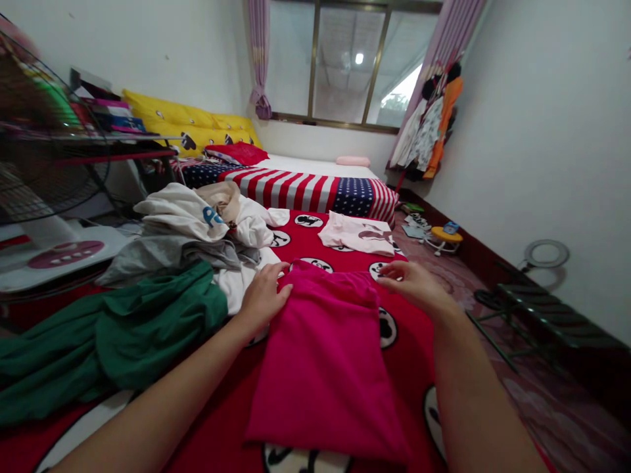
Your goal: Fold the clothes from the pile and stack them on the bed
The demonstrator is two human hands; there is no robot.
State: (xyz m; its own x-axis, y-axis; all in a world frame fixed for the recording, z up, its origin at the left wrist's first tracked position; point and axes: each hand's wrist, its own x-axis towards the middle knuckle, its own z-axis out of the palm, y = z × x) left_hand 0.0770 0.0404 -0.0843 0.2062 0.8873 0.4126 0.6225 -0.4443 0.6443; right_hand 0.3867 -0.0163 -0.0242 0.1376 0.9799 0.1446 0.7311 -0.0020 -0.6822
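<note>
A bright pink garment (328, 368), folded into a rough rectangle, lies on the red patterned bedspread (414, 361) in front of me. Its far edge is rumpled; I cannot tell what kind of garment it is. My left hand (265, 293) is at its far left corner, thumb over the cloth and fingers apart. Just off the far right corner hovers my right hand (411, 284), thumb and fingers parted with nothing visible between them. Beyond the garment, a pale pink shirt (357, 233) with a brown print lies folded flat.
To the left are a green garment (162, 322) and a heap of white and grey clothes (197, 217). A fan (49, 164) stands at far left. Behind is a bed with a striped cover (296, 190). A dark slatted stool (552, 309) and yellow stool (446, 234) are on the right.
</note>
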